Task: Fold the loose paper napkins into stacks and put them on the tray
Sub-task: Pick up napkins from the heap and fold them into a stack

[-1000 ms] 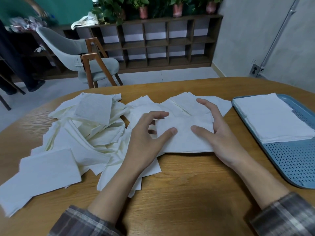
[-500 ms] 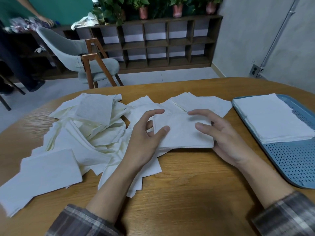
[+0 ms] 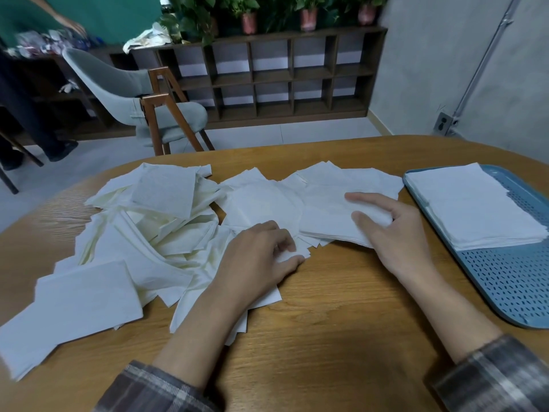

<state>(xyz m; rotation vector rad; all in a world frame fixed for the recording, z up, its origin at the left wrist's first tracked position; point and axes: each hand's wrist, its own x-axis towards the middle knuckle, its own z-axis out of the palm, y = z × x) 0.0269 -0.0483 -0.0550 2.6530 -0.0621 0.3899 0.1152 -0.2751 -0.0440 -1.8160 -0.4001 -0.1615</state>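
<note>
Room: a round wooden tabletop [image 3: 326, 337] is filling the foreground. Behind it, a grey upholstered chair with wooden legs [image 3: 124, 90] and a dark wooden cubby shelf [image 3: 282, 72] carrying potted green plants [image 3: 249, 13] are standing by the wall.

Heap: the loose white paper napkins [image 3: 154, 233] are lying across the left half of the tabletop, overlapping at all angles and waiting to be sorted.

Working stack: a small squared stack of white napkins [image 3: 323, 215] is sitting between the heap and the tray, with its near edge seemingly lifting off the wood.

Right hand: the right hand [image 3: 398, 233] is gripping that stack at its near right corner. Its fingers [image 3: 365, 198] are closing narrowly on the paper, thumb on top, probably so the sheets travel together without fanning out.

Left hand: the left hand [image 3: 258, 257] is resting on the heap's near edge. Its bent fingers [image 3: 280, 237] and thumb are pinching a loose napkin, likely steadying the pile or picking the next sheet.

Tray: a blue perforated plastic tray [image 3: 511, 278] is lying at the tabletop's right edge, just beside the right hand. A finished pile of folded white napkins [image 3: 469, 206] is occupying its far end, leaving the near end free.

Progress: the task is looking early, since most napkins are lying unsorted.

Next move: the held stack needs a level carry rightward, because thin sheets slide easily.
</note>
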